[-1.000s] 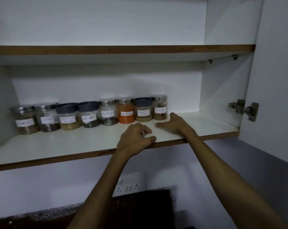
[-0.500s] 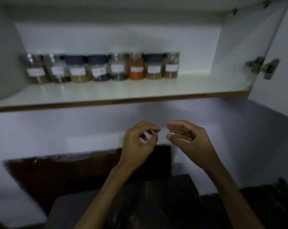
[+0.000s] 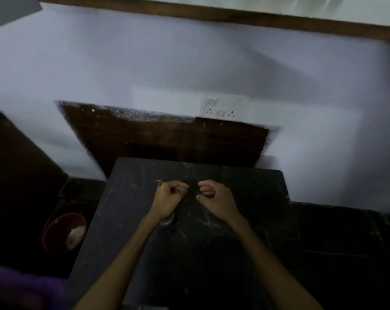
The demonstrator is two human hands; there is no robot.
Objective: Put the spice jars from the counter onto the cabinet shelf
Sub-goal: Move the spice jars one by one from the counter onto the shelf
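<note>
No spice jar shows clearly in the head view. The cabinet shelf's brown front edge [image 3: 212,16] runs along the top. My left hand [image 3: 169,198] and my right hand [image 3: 216,199] hover side by side over the dark marbled counter [image 3: 212,253]. Both have their fingers curled in and hold nothing. A small round metallic thing [image 3: 167,221] lies on the counter, half hidden under my left wrist. I cannot tell what it is.
A red bowl [image 3: 64,232] with something white in it sits low at the left, beside the counter. A purple cloth [image 3: 21,285] fills the bottom left corner. A white wall socket [image 3: 224,107] sits above a dark brown backsplash [image 3: 167,139].
The view has tilted down from the shelf with its row of jars to the counter. Both hands have dropped from the shelf edge to just above the counter and curled tighter.
</note>
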